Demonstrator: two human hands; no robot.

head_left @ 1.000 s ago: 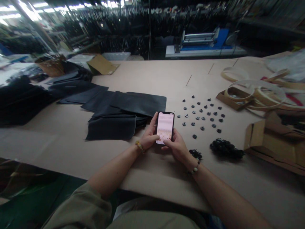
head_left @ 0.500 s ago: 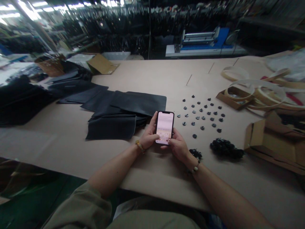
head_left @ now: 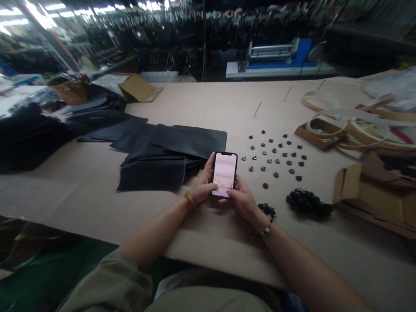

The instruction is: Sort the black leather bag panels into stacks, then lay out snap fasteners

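Note:
A phone [head_left: 225, 171] with a lit pinkish screen and a keyboard in its lower part is held upright over the table, between both hands. My left hand [head_left: 203, 186] grips its left side, the thumb over the lower left of the screen. My right hand [head_left: 243, 196] holds the lower right edge, with its thumb on the screen. Dark flat panels [head_left: 152, 173] lie stacked just left of the phone. To the right, several small round black pieces [head_left: 276, 174] are spread out. A small black pile [head_left: 267, 210] sits beside my right wrist.
A larger black pile [head_left: 308, 203] lies near an open cardboard box [head_left: 373, 195] at the right. Behind are coiled tan strips [head_left: 364, 130] and a small box [head_left: 320, 136]. More dark material [head_left: 29, 138] is stacked at the left. A blue machine [head_left: 279, 54] stands beyond the table [head_left: 201, 99].

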